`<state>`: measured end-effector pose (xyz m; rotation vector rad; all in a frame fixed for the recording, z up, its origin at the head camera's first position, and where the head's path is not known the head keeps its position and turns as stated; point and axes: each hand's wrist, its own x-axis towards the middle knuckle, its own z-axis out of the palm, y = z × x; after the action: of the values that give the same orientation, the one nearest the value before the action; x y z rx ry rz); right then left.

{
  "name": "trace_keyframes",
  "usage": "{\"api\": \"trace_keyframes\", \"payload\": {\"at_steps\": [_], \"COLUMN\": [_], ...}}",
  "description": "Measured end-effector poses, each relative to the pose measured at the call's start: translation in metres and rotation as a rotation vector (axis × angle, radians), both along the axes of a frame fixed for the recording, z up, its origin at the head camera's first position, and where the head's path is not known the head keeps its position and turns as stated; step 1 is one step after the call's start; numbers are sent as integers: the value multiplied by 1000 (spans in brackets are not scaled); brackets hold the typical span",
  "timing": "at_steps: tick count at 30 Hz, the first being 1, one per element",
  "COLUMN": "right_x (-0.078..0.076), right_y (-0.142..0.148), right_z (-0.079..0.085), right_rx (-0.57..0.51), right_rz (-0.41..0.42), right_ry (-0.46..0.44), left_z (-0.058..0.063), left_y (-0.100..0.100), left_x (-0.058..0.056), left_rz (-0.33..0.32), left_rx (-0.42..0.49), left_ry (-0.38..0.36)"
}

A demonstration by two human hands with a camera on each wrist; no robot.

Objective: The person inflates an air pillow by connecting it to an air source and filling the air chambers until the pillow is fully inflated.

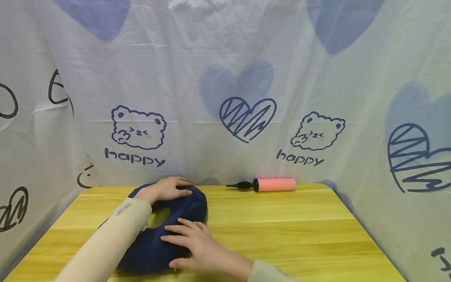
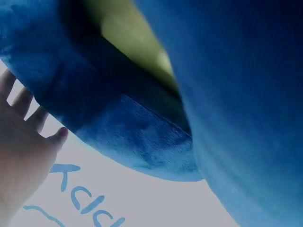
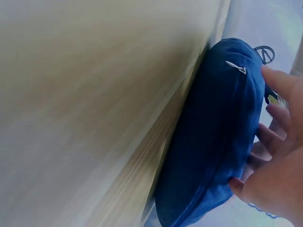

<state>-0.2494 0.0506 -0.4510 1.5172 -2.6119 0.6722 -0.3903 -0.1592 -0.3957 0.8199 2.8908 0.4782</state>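
Observation:
A plush navy neck pillow [image 1: 148, 250] lies on the left part of the table, its rounded arms around a gap where the yellow tabletop shows. My left hand [image 1: 165, 190] rests on the pillow's far part, fingers pointing right. In the left wrist view, that hand [image 2: 23, 151] has its fingers spread at the edge of the blue fabric [image 2: 246, 94]. Spread fingers of my right hand [image 1: 201, 244] touch the pillow's near right side. The right wrist view shows a zipper along the pillow's side [image 3: 208, 142], with a small metal pull [image 3: 236, 67] near one end.
At the table's back edge lies a hand pump [image 1: 275, 184] with a pink barrel and a black nozzle pointing left. The wood-patterned table [image 1: 282, 235] is enclosed by a white curtain [image 1: 190, 98] printed with hearts and bears, close behind it and at both sides.

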Motion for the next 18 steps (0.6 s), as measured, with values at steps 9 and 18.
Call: {"api": "trace_keyframes", "payload": {"at_steps": [9, 18], "right_x": [-4, -12], "right_y": [-3, 12], "right_z": [-4, -4], "right_rx": [74, 41], "right_rz": [-19, -20], "right_ry": [138, 59], "left_z": [3, 9], "left_y": [-11, -27], "left_x": [4, 2], "left_rz": [72, 91], "left_rx": [1, -2], "left_ry": [-69, -127]}}
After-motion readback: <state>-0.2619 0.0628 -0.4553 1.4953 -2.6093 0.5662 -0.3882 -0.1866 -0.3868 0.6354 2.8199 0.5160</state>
